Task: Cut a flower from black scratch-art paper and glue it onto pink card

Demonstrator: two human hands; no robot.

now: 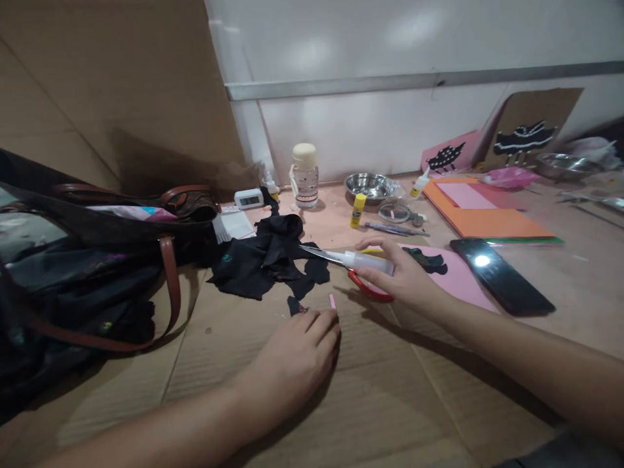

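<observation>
My right hand is closed around a white glue bottle with its nozzle pointing left. Scissors with a red handle are directly behind and below the bottle, and their blades show past its nozzle. I cannot tell whether the scissors touch my hand. On the cardboard, my left hand rests with curled fingers at a small black fabric scrap, partly hidden by the fingertips. A narrow pink strip lies just beyond them. Crumpled black fabric is spread farther back.
A dark bag with brown straps fills the left side. Behind my hands stand a bottle, a yellow glue stick and a metal bowl. A phone, pink paper and orange sheets lie right.
</observation>
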